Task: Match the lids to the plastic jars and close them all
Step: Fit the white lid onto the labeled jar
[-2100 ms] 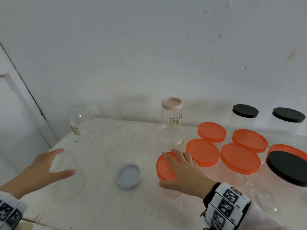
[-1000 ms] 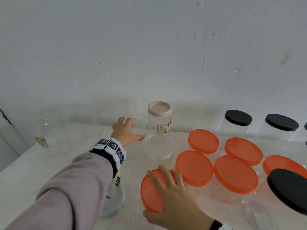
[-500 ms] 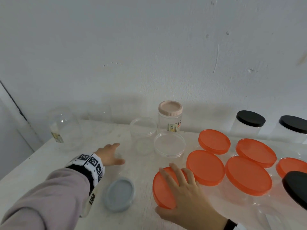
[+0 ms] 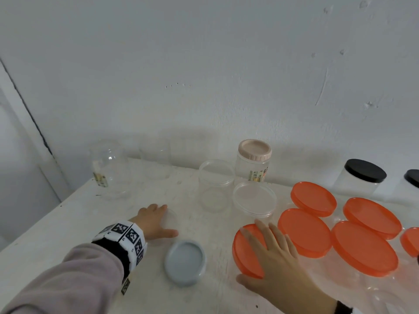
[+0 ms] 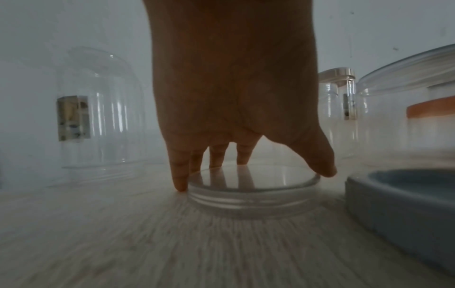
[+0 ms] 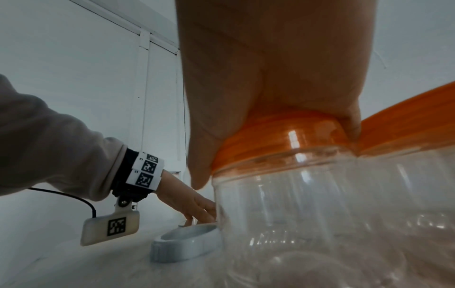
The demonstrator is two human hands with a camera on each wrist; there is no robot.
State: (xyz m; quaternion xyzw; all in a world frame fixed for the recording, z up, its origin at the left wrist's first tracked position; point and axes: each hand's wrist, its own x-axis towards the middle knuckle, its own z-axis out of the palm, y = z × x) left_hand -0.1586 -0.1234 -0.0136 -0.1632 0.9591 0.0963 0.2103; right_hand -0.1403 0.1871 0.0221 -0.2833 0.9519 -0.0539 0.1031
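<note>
Head view: six orange lids (image 4: 313, 198).

A white plastered wall (image 4: 204, 64) with small dents and a thin curved scratch (image 4: 322, 87) rises behind a white, scuffed table (image 4: 68, 227). At the left stands a white door frame (image 4: 25, 123) with a dark gap along its edge. The light is soft and even.
</note>
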